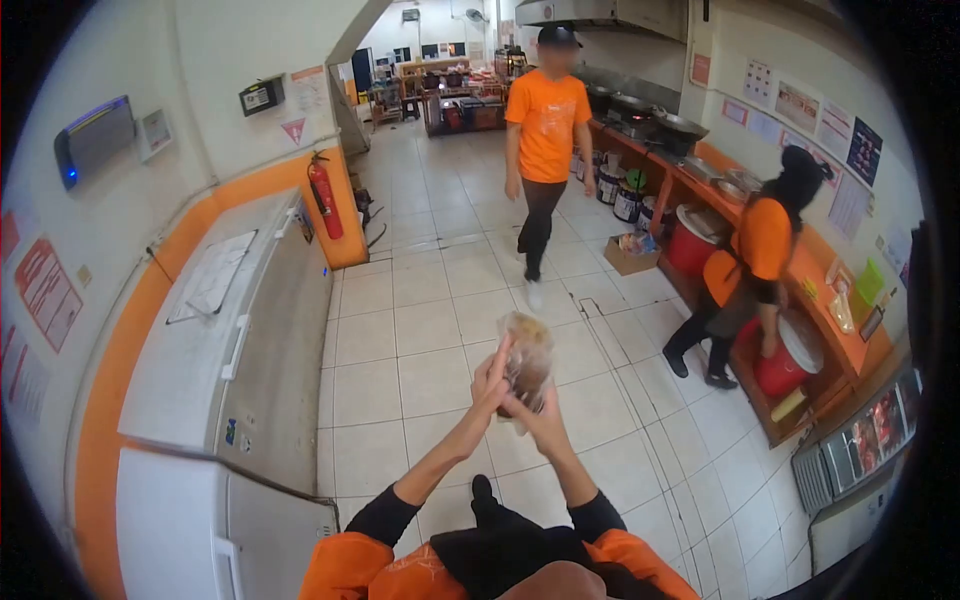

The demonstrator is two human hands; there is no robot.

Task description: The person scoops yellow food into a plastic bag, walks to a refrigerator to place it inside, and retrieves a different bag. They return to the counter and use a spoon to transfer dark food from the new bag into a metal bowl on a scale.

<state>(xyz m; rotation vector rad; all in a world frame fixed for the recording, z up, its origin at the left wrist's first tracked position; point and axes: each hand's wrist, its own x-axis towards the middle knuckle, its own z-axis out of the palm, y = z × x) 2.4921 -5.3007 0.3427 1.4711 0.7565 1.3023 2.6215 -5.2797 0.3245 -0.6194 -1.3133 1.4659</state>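
While a walking co-worker (547, 125) and a bending co-worker (757, 250) are well right of the chest freezer (250, 330), the person holds a clear bag (527, 350) of brown food right of that freezer. Left hand (492, 378) pinches its side, right hand (545, 408) grips beneath: a handling step, I reckon; next needs steady support. Wall posters (800, 105) are unreadable.

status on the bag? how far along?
Done: the bag has something brown in it and is held clear of any surface. In hand: the left hand and right hand both grip its lower end, out over the tiled floor. Left: it is not set down anywhere yet, and the chest freezer alongside has its lid shut.
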